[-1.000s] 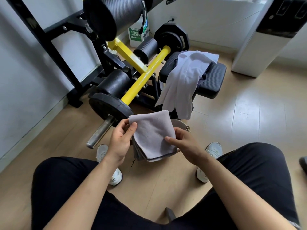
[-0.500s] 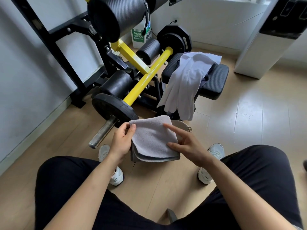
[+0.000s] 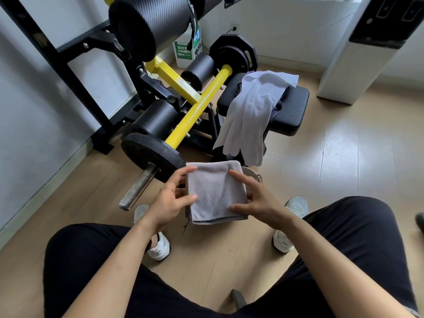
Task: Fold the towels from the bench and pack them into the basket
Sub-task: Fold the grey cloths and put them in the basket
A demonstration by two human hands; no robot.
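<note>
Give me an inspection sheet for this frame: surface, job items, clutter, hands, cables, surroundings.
Surface: wooden floor; black bench pad beyond the basket.
Job's things: folded grey towel lies over the basket, of which only a bit of rim shows; white towel draped over the bench pad, a darker cloth under it.
Clutter: weight plate and yellow bar close beside the basket.
Grippers: left hand touches the grey towel's left edge; right hand rests forefinger and thumb on top.
Cables: black cord at the back wall.
Surroundings: white appliance, green-and-white box.
</note>
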